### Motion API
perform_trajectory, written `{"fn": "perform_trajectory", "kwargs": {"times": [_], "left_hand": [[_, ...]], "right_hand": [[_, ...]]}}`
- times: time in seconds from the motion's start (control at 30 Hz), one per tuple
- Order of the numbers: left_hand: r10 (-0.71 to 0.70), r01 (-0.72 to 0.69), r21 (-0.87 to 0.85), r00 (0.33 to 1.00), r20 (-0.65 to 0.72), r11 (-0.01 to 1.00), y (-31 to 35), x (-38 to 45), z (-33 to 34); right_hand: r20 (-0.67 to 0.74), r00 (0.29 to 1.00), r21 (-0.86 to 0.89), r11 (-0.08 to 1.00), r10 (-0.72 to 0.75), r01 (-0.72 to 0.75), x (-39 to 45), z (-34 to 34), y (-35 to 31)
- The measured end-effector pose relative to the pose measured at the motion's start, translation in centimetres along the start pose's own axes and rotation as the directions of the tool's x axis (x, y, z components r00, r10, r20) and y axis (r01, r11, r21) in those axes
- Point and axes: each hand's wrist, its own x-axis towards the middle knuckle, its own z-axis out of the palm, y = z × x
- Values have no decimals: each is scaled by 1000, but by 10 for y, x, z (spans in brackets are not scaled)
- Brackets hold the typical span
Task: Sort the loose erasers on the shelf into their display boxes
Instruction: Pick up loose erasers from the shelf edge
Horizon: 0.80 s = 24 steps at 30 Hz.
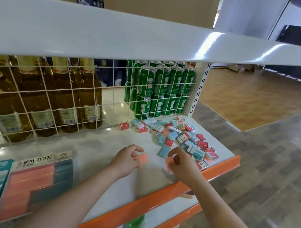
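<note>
Box: pink box [29,191] sits nearest, part full.
Hands: left hand [127,160] pinches a pink eraser [142,157]; right hand [181,164] pinches another [168,163].
Next: drop both in.

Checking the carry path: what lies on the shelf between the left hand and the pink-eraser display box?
Head view: bare white shelf between left hand and display box.

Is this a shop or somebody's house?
Most likely a shop. The white metal shelf has an orange price strip, green cans and bottles are stacked behind a wire grid, and erasers lie beside display boxes.
</note>
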Motion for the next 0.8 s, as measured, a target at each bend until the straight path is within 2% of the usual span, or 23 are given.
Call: {"fn": "perform_trajectory", "kwargs": {"times": [0.13, 0.2, 0.33, 0.47, 0.57, 0.67, 0.8], "left_hand": [[-12, 11, -15, 1000, -27, 1000, -3, -3, -5], [-4, 3, -28, 999, -52, 1000, -5, -6, -8], [2, -12, -98, 996, -94, 995, -4, -12, -15], [-60, 33, -223, 991, -118, 974, -1, -20, -23], [-86, 53, -227, 987, -136, 972, -5, -26, -29], [-102, 64, -213, 980, -171, 975, -8, -31, -32], [-148, 89, -243, 959, -240, 966, -13, -39, -36]], "right_hand": [[-87, 996, 170, 985, 26, -11, 1, 1, -7], [-70, 997, 288, 957, 37, -16, 2, 1, -10], [-36, 999, 406, 914, 31, -14, 3, 6, -13], [4, 995, 587, 805, 102, -85, 3, 17, -16], [33, 992, 677, 728, 122, -112, 4, 24, -19], [63, 991, 709, 693, 121, -130, 3, 28, -24], [71, 996, 624, 776, 61, -92, 2, 33, -34]]}}
